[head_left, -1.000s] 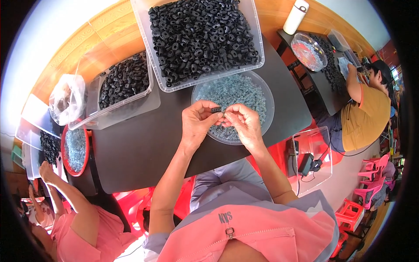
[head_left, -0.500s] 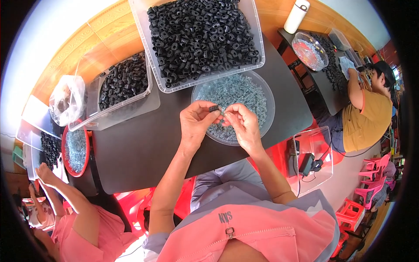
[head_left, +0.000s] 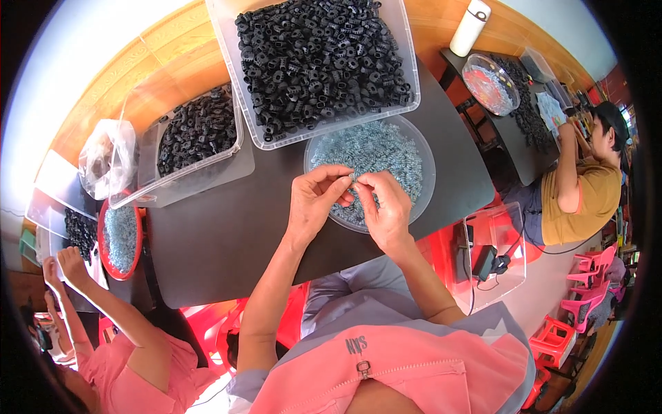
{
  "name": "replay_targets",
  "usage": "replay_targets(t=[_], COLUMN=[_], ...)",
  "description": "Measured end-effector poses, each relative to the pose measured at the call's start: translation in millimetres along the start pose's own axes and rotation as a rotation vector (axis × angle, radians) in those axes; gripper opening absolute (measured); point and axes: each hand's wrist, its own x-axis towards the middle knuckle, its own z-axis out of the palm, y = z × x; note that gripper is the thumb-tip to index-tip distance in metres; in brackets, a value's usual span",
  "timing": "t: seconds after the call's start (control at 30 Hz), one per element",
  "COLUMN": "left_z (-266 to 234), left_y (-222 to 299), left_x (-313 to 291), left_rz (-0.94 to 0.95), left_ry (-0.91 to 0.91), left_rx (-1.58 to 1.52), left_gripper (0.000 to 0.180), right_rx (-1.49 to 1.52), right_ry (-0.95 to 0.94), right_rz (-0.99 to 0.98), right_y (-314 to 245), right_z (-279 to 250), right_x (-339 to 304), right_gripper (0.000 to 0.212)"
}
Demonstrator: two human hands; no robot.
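Observation:
My left hand (head_left: 316, 202) and my right hand (head_left: 386, 209) meet fingertip to fingertip above the near part of a round clear bowl (head_left: 429, 172). Both are closed in a pinch. Whatever sits between the fingertips is too small and too covered to make out. Small silvery-blue pieces (head_left: 372, 148) that look like coil springs fill the bowl. Just beyond it, a large clear plastic bin (head_left: 414, 102) overlaps the bowl's far rim. That bin holds a heap of small black hollow plastic parts (head_left: 321, 65).
A second clear bin (head_left: 186, 165) with black parts stands left on the dark table (head_left: 227, 241), beside a plastic bag (head_left: 107, 159). A red-rimmed basin (head_left: 140, 241) lies further left. Co-workers sit at left (head_left: 145, 359) and right (head_left: 583, 193). A clear box with adapters (head_left: 510, 276) is right of me.
The black plastic part seen in my left fingers is no longer visible there. My fingertips have come closer together. The co-worker at left has raised a hand.

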Motion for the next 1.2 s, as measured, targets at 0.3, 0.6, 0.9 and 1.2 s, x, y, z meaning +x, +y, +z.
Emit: replay_targets(t=[0.3, 0.6, 0.9, 1.2], left_z=[-1.3, 0.8, 2.9, -3.5], left_y=[-0.2, -2.4, -1.9, -5.2], left_x=[0.2, -1.5, -3.1, -0.1], left_rz=[-0.018, 0.037, 0.027, 0.019], left_ry=[-0.007, -0.006, 0.041, 0.006], left_rx=[0.016, 0.062, 0.13, 0.007], left_gripper=[0.013, 0.009, 0.009, 0.016], right_rx=[0.094, 0.796, 0.719, 0.621], right_ry=[-0.065, -0.207, -0.039, 0.012], right_rz=[0.111, 0.716, 0.624, 0.646], right_y=[-6.5, 6.9, 12.2, 6.3], right_z=[-0.7, -7.5, -4.7, -14.0], right_x=[0.4, -3.0, -6.4, -2.2], right_gripper=[0.016, 0.022, 0.017, 0.016])
